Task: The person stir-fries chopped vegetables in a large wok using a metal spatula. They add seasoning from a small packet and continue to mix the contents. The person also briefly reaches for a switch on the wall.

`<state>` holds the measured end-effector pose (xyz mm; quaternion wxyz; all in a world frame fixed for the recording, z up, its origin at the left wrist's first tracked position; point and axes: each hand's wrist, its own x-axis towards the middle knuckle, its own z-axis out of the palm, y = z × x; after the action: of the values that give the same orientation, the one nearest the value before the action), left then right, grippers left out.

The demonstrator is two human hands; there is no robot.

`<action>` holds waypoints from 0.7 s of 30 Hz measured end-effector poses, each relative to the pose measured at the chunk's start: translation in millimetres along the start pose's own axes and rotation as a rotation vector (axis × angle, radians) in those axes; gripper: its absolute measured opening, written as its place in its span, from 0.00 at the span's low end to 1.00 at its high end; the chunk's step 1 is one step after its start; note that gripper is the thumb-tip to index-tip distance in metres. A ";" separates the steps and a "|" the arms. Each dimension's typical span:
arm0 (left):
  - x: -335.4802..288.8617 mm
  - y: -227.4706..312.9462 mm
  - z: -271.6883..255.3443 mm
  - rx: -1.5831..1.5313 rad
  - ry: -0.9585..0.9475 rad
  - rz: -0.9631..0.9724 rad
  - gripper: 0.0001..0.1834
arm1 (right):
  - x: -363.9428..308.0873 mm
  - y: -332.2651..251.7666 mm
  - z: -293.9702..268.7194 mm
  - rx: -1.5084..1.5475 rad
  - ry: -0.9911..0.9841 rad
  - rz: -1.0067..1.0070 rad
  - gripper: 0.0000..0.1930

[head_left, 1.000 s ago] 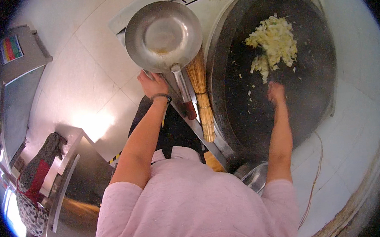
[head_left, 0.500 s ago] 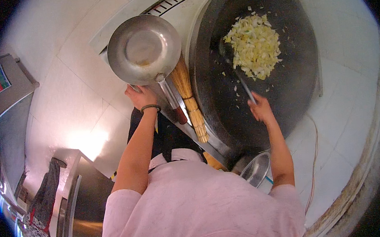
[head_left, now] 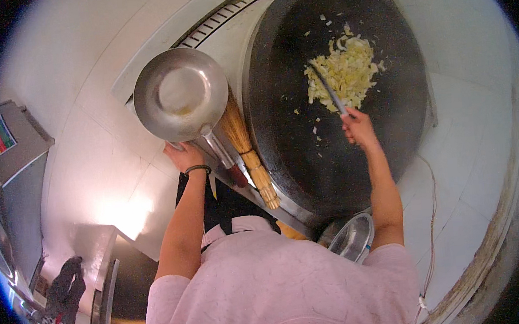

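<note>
A large dark wok [head_left: 310, 176] holds a heap of chopped pale yellow-green cabbage [head_left: 350, 67], with loose bits scattered around it. My right hand [head_left: 358, 128] is closed round the handle of a long-handled stirring utensil [head_left: 328, 88]. Its far end lies against the left side of the heap, too dark to tell its shape. At the left, my left hand [head_left: 184, 156] is closed beside the near rim of a shiny metal pan [head_left: 162, 102]. A greyish piece shows at its fingers, but what they grip is hidden. The pan's handle points toward me, past the hand.
A bamboo brush [head_left: 250, 156] lies between pan and wok. Near my right elbow sits a metal bowl [head_left: 348, 240]. A slotted grate [head_left: 240, 6] runs along the back. A steel cabinet [head_left: 128, 284] stands lower left, and a thin cord [head_left: 431, 208] hangs at right.
My right hand has moved up toward the cabbage with the utensil, and the heap is pushed about and looser at its far edge. The whole view has shifted slightly; my left hand stays beside the pan.
</note>
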<state>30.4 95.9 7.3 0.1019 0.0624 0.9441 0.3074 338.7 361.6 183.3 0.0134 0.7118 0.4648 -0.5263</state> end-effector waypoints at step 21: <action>-0.6 -4.5 3.2 -0.021 0.030 0.026 0.22 | 161.7 29.3 -142.8 0.530 0.230 -0.039 0.15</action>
<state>31.5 94.0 2.2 0.0843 0.0691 0.9414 0.3193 466.0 522.3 110.0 -0.2359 0.7365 0.3231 -0.5455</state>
